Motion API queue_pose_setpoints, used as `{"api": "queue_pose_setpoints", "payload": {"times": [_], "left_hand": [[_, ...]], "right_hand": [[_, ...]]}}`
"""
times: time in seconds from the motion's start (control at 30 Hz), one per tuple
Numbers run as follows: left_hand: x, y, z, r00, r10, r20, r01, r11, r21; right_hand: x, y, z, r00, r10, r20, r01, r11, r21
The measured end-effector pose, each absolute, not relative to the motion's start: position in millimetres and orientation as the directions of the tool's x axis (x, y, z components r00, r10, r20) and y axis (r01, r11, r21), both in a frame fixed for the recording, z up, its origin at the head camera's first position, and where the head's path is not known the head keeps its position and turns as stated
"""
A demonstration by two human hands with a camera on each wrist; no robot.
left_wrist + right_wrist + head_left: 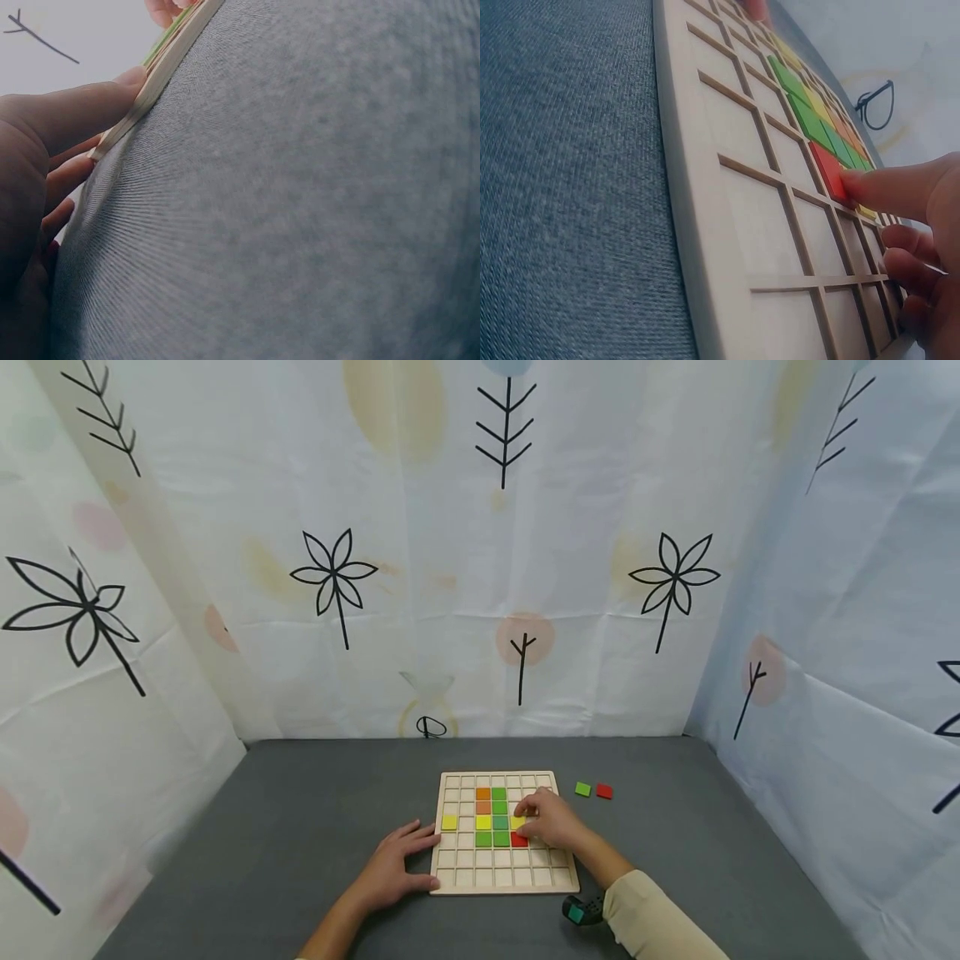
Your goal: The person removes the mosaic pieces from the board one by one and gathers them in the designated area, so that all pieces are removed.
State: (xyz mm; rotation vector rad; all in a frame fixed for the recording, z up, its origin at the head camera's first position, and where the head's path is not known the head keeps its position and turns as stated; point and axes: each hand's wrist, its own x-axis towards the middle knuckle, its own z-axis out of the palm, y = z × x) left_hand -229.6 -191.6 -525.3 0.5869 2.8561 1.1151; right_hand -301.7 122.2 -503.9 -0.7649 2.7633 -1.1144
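A wooden grid board (pixel 495 878) lies on the grey table, with orange, yellow, green and red square tiles in its cells. My left hand (pixel 393 867) rests at the board's left edge, fingers extended and thumb at the near corner; in the left wrist view the thumb (pixel 97 109) touches the wooden rim. My right hand (pixel 555 820) reaches over the board's right side. Its thumb and index finger pinch a yellow tile (pixel 517 822), just beyond a red tile (pixel 519 840). In the right wrist view the thumb partly covers that yellow tile (pixel 866 213), beside the red one (pixel 829 171).
A loose green tile (pixel 582 789) and a loose red tile (pixel 604 791) lie right of the board's far corner. A black device with a teal patch (pixel 582 910) is by the right sleeve. Printed white curtains (pixel 427 635) stand behind the table and along both sides.
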Motion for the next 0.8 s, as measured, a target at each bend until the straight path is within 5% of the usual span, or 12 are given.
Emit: {"api": "queue_pose_setpoints", "payload": {"times": [0.8], "left_hand": [[-228.9,-191.5,-526.1,-0.929,0.352,0.112,0.335,0.680,0.652]], "right_hand": [[-292.1,115.2,-507.5,-0.910,-0.375,0.177,-0.376,0.567,-0.732]]}}
